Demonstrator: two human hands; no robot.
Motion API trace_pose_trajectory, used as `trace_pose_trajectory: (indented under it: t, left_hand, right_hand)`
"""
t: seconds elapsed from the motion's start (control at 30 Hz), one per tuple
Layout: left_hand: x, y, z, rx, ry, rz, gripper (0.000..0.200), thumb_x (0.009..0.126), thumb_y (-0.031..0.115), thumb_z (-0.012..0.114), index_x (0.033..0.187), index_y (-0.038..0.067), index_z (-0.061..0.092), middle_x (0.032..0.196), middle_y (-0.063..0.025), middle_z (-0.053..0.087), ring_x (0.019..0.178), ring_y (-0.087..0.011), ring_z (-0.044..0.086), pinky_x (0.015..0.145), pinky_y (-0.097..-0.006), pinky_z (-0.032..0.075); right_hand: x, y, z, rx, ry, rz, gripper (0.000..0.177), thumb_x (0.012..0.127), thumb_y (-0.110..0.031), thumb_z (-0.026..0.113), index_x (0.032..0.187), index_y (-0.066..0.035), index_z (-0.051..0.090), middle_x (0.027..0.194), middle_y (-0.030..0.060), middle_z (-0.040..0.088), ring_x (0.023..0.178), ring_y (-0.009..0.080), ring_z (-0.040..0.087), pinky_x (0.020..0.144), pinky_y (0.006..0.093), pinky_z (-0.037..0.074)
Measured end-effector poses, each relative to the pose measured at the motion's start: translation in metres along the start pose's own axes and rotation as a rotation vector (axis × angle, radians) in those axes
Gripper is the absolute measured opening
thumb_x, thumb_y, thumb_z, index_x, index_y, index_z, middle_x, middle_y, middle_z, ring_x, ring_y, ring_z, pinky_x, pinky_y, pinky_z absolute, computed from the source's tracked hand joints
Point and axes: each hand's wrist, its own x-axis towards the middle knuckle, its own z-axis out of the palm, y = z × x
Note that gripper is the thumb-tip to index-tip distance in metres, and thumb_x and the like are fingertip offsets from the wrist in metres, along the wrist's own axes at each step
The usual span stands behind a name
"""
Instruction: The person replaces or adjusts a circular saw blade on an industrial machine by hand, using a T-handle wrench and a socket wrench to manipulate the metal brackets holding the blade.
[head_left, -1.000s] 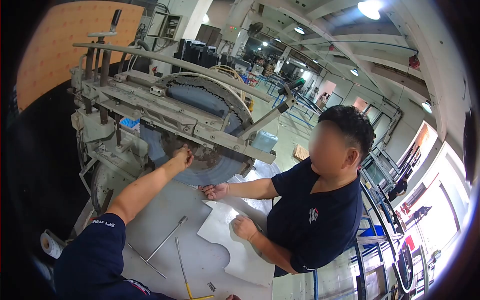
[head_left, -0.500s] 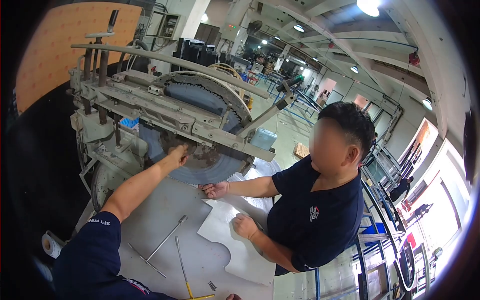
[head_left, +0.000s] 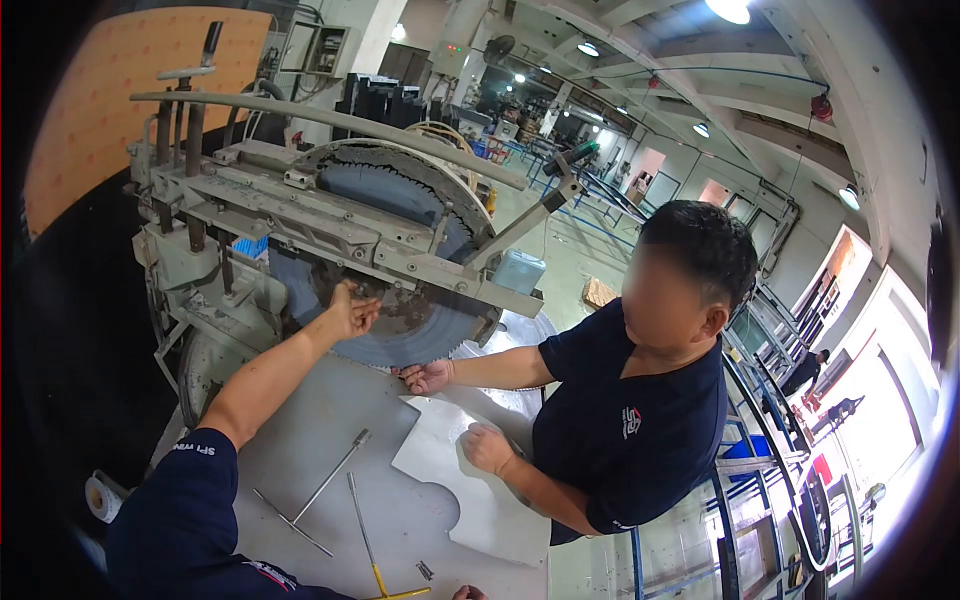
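Observation:
My left hand [head_left: 354, 310] reaches out to the hub area of a large circular saw blade [head_left: 400, 345] mounted in a machine. Thumb and forefinger seem pinched at the hub, the other fingers stretched out; whatever they hold is too small to make out. Only the tip of my right hand [head_left: 468, 593] shows at the bottom edge, its fingers mostly cut off. Near it lie a T-handle wrench with a yellow grip [head_left: 379, 580] and several small bolts [head_left: 425, 570]. Another T-shaped socket wrench [head_left: 325, 485] rests on the grey table [head_left: 270, 450].
A co-worker [head_left: 640, 390] stands at the right; one of their hands [head_left: 425, 377] touches the blade's lower toothed edge. Their other fist [head_left: 487, 447] rests on a white cut-out sheet [head_left: 455, 470]. The saw's metal frame [head_left: 330, 230] crosses above the blade. A paper roll [head_left: 102, 498] stands at left.
My left hand has turned at the hub and its outer fingers have stretched out. The view has shifted slightly. The co-worker's hands and the wrenches stay where they were.

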Motion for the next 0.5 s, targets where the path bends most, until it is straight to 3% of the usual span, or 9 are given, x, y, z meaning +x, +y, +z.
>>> trace_pose_trajectory:
  t: [0.1, 0.2, 0.3, 0.4, 0.5]
  left_hand:
    - [0.043, -0.002, -0.011, -0.115, -0.002, 0.037, 0.023, 0.095, 0.030, 0.051, 0.094, 0.009, 0.061, 0.075, -0.0004, 0.064, 0.064, -0.0112, 0.056, 0.053, -0.0226, 0.045]
    - [0.068, -0.007, -0.018, -0.036, 0.038, 0.122, 0.026, 0.097, 0.033, 0.049, 0.093, 0.010, 0.061, 0.077, -0.0013, 0.064, 0.066, -0.0117, 0.056, 0.054, -0.0221, 0.045]
    - [0.078, -0.016, -0.028, 0.300, 0.216, 0.329, 0.030, 0.100, 0.034, 0.046, 0.092, 0.010, 0.060, 0.080, -0.0021, 0.065, 0.067, -0.0114, 0.058, 0.055, -0.0224, 0.047]
    - [0.010, -0.007, -0.008, 0.005, 0.062, 0.089, 0.030, 0.100, 0.036, 0.048, 0.092, 0.008, 0.060, 0.083, -0.0027, 0.066, 0.068, -0.0109, 0.059, 0.057, -0.0223, 0.049]
    - [0.079, -0.007, -0.031, -0.134, -0.016, 0.135, 0.035, 0.096, 0.042, 0.053, 0.093, 0.007, 0.059, 0.087, -0.0035, 0.067, 0.070, -0.0148, 0.061, 0.058, -0.0241, 0.052]
  right_hand:
    - [0.000, -0.006, -0.002, -0.002, -0.011, 0.023, 0.025, 0.093, -0.027, 0.064, 0.101, -0.004, 0.068, 0.078, 0.0124, 0.066, 0.061, 0.0220, 0.059, 0.058, 0.0341, 0.050]
    - [0.000, -0.007, -0.002, 0.001, -0.012, 0.011, 0.025, 0.093, -0.027, 0.063, 0.101, -0.004, 0.068, 0.078, 0.0126, 0.066, 0.062, 0.0218, 0.059, 0.058, 0.0341, 0.050]
    - [-0.001, -0.006, -0.002, -0.005, -0.002, 0.016, 0.025, 0.094, -0.027, 0.063, 0.101, -0.003, 0.068, 0.078, 0.0131, 0.066, 0.061, 0.0219, 0.059, 0.058, 0.0343, 0.050]
    - [0.000, 0.002, 0.001, 0.011, 0.001, -0.002, 0.025, 0.093, -0.027, 0.063, 0.101, -0.003, 0.068, 0.078, 0.0137, 0.066, 0.061, 0.0222, 0.060, 0.057, 0.0346, 0.050]
    - [-0.001, 0.000, 0.000, 0.011, 0.002, -0.016, 0.026, 0.093, -0.027, 0.064, 0.102, -0.003, 0.067, 0.079, 0.0149, 0.067, 0.061, 0.0229, 0.061, 0.057, 0.0343, 0.051]
